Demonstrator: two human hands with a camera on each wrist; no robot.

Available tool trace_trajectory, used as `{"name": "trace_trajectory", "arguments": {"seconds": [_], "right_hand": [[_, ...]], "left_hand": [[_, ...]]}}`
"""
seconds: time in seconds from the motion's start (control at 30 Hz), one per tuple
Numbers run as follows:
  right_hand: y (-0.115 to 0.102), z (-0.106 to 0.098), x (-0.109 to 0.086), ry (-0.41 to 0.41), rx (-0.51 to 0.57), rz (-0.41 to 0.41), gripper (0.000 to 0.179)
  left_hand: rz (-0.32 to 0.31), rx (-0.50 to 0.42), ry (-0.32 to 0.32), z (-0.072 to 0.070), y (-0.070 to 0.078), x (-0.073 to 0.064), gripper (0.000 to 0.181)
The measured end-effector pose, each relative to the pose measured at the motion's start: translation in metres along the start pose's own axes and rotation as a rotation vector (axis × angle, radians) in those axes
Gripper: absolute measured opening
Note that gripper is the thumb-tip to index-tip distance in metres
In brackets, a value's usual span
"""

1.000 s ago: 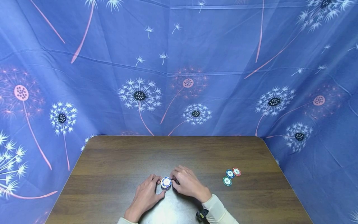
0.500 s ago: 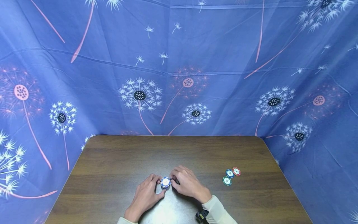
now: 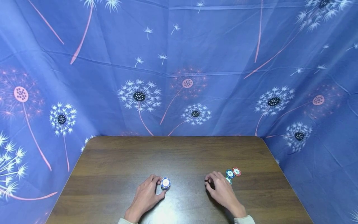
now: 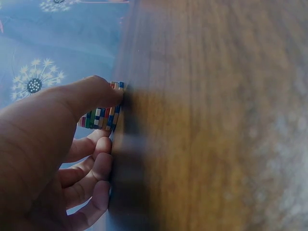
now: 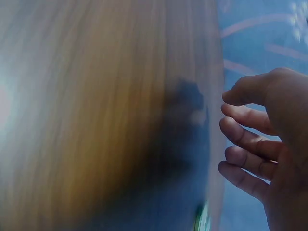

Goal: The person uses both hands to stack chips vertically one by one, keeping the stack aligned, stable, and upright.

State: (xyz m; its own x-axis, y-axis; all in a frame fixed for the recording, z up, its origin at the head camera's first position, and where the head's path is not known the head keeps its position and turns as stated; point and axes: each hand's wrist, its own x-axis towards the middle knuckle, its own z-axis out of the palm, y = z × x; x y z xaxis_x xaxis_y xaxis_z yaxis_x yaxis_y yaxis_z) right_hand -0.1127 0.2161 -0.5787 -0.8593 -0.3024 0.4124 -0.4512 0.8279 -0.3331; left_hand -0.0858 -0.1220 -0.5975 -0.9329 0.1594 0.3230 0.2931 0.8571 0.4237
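A short stack of poker chips (image 3: 165,183) stands on the brown wooden table (image 3: 179,152), near its front edge. My left hand (image 3: 155,188) grips the stack, thumb on the near side and fingers on the left; the left wrist view shows the thumb pressed on the chips' striped edges (image 4: 102,115). My right hand (image 3: 216,185) lies to the right, fingers loosely curled and holding nothing (image 5: 260,139). It sits next to three loose chips: a blue one (image 3: 230,173), a red one (image 3: 236,171) and a green one (image 3: 229,179) that it partly covers.
Blue cloth printed with dandelions (image 3: 179,77) hangs behind the table and down both sides. The table's far edge and rounded corners border the cloth.
My right hand has let go of the stack and moved right to the loose chips. My left hand keeps its grip on the stack, which stays put.
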Motion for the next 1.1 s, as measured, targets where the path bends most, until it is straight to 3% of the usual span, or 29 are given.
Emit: {"name": "trace_trajectory", "arguments": {"seconds": [0.17, 0.4, 0.7, 1.1], "right_hand": [[0.039, -0.027, -0.019, 0.049, -0.063, 0.082, 0.030], [0.087, -0.062, -0.022, -0.056, -0.101, 0.264, 0.026], [0.126, -0.072, -0.009, -0.179, -0.130, 0.241, 0.042], [0.135, -0.071, 0.003, -0.230, -0.116, 0.212, 0.041]], "left_hand": [[-0.010, -0.007, -0.012, -0.001, 0.000, -0.001, 0.044], [-0.015, -0.001, -0.008, -0.001, -0.001, -0.002, 0.044], [-0.022, -0.006, -0.011, 0.000, 0.000, -0.001, 0.044], [-0.012, -0.010, -0.006, 0.000, 0.000, 0.000, 0.044]]}}
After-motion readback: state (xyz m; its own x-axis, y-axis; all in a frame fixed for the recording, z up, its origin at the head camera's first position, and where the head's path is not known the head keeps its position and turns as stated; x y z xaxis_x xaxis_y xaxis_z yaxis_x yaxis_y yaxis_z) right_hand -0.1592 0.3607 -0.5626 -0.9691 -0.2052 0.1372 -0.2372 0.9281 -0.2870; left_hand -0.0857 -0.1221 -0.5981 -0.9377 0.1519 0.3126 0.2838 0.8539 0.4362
